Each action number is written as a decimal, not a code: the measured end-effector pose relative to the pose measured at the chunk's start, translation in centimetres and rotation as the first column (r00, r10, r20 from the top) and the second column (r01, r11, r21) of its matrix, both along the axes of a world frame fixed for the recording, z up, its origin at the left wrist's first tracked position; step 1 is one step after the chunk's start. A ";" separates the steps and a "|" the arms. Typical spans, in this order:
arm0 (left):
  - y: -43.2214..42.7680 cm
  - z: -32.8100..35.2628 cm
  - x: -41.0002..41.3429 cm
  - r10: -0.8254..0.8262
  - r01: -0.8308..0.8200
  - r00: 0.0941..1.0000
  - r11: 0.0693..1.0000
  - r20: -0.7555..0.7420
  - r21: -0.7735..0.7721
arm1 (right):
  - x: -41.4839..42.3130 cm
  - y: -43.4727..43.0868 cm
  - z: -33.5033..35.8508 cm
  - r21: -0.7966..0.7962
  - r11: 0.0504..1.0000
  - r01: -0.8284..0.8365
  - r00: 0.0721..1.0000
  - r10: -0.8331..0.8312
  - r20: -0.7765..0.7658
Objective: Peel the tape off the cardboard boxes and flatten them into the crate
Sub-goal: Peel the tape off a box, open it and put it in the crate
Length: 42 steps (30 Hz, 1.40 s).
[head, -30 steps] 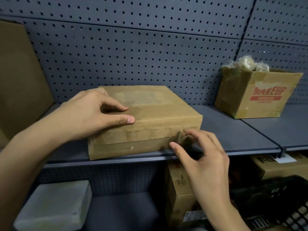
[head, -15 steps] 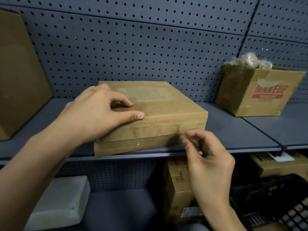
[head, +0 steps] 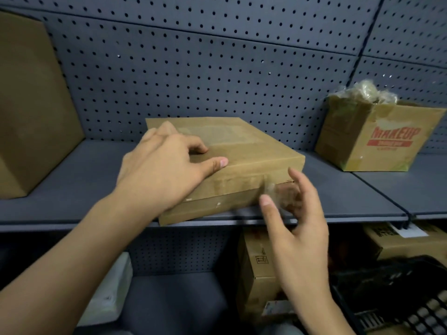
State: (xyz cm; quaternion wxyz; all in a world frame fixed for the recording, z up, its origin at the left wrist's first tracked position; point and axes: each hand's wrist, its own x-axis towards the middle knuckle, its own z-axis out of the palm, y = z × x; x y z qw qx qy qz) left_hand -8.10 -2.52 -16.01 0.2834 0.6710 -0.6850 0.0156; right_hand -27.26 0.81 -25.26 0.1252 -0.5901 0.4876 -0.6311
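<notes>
Flat box at twelve o'clock on the shelf, left hand pressing its top, grip apart. At its four o'clock corner the right hand now has freshly lifted tape pinched in its grip; peeling's begun.

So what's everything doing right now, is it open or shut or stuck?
flat box: shut, lying on the shelf, taped along its front.
tape: one end lifted near the front right corner.
left hand: presses on the box top.
right hand: at the loose tape end, grip unclear.
MAKEUP box: upright, top open, crumpled plastic poking out.
crate: only partly in view.
</notes>
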 end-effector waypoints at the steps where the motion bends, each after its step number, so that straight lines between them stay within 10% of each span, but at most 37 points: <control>1: 0.1 0.0 -0.5 0.010 -0.010 1.000 1.000 0.012 -0.017 | 0.0 -0.5 0.3 0.055 0.998 0.012 1.000 -0.011 -0.026; 16: -2.8 2.6 2.0 -0.424 0.426 0.905 0.903 -0.046 0.051 | -1.5 -2.0 1.6 0.141 0.981 0.132 0.982 -0.109 -0.155; 42: -5.3 0.8 0.7 -0.520 0.539 0.824 0.842 -0.224 0.025 | 1.4 4.8 -0.8 -0.452 0.890 -0.057 0.974 -0.050 -0.223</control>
